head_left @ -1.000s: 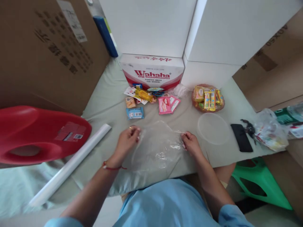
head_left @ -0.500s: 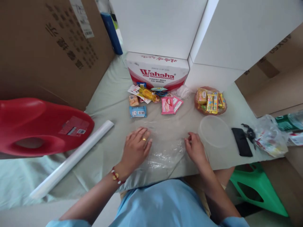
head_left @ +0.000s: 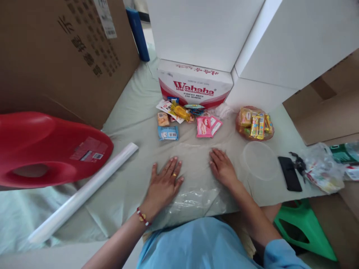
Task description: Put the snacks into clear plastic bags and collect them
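A sheet of clear plastic film lies on the cloth-covered table in front of me, its wrinkles shining near the table's edge. My left hand rests flat on the film's left side, fingers spread. On the right side my right hand lies palm down with its fingers stretched out. Beyond the hands are a pink snack packet, a blue packet and a yellow packet among several other wrapped snacks. A round translucent lid is to the right of my right hand.
A glass bowl holds yellow-wrapped snacks. At right lie a black phone and a plastic bag. A long film roll and a red jug stand at left. A Wahaba-style white-and-red carton closes off the back.
My left hand's fingers have spread wider on the film. My right hand has shifted inward and forward, its curled fingers now stretched out flat. The view has turned slightly.
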`<action>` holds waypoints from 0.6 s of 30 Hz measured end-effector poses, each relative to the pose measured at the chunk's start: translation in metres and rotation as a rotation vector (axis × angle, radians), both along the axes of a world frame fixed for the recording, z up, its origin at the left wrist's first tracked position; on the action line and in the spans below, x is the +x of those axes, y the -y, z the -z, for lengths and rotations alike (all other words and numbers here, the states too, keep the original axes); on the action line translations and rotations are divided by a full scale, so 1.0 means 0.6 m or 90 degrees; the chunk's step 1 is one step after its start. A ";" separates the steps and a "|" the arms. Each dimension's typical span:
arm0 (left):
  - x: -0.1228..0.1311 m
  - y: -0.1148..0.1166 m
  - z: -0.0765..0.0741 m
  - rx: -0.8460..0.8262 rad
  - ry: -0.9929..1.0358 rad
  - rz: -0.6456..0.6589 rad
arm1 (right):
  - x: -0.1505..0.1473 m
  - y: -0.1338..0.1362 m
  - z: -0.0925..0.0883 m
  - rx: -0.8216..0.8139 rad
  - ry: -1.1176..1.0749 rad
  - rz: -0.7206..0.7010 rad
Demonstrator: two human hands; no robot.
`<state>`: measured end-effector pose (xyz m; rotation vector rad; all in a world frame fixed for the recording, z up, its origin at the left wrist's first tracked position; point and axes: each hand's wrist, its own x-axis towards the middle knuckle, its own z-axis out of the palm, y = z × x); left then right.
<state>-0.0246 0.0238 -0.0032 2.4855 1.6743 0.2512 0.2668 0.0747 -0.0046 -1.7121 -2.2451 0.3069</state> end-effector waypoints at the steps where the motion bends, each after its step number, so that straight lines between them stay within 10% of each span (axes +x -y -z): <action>1: -0.003 0.000 0.000 0.000 0.000 0.002 | 0.005 -0.013 -0.007 0.014 -0.006 0.042; 10: -0.007 0.002 0.001 0.013 0.018 0.014 | -0.115 -0.222 -0.072 -0.018 0.043 0.290; 18: -0.008 0.001 -0.004 0.002 0.061 0.000 | -0.105 -0.251 -0.043 -0.095 -0.122 0.329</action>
